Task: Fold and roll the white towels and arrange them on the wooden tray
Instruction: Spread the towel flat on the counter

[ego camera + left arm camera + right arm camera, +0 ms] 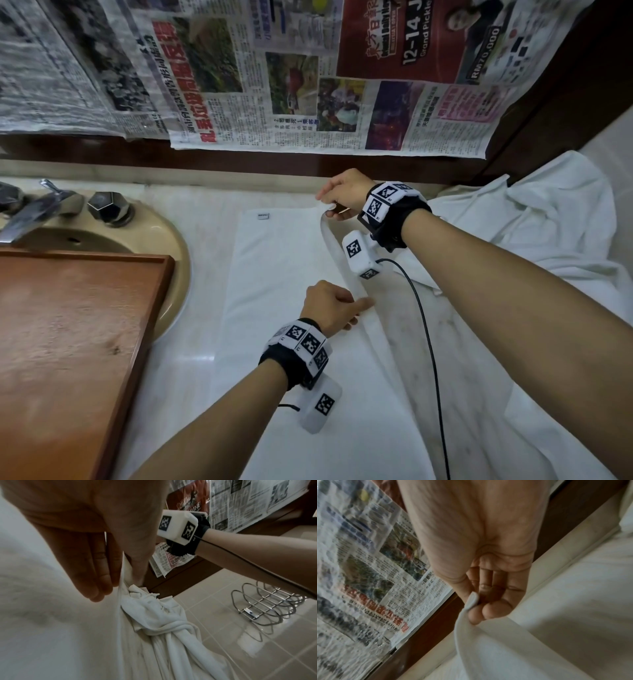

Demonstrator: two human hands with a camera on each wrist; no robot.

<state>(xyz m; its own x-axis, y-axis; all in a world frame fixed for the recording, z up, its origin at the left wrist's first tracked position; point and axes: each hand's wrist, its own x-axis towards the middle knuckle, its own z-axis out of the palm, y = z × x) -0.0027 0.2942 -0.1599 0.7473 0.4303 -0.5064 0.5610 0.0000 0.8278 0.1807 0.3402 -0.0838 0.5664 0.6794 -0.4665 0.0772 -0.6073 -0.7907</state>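
Head view: a pale marble counter (404,342) below a newspaper-covered wall (239,68), with a beige sink (137,236) and chrome tap (37,209) at far left. The white towel (274,291) lies flat on the counter, its long axis running from me toward the wall. My right hand (342,195) pinches the far right corner; my left hand (329,308) pinches the same right edge nearer me, so that edge is lifted as a narrow strip. The wooden tray (68,325), partly over the sink, carries no towel. I judge the task to be at its first lengthwise fold; rolling and arranging remain, and a crumpled towel heap (531,219) waits at right.

Left wrist view: my left grip is closed on the towel edge (122,577), thumb against fingers (97,580). A wire rack (267,604) stands on the tiled surface beyond.

Right wrist view: my right grip is closed on the towel corner (473,599), held between thumb and fingertips (481,614).
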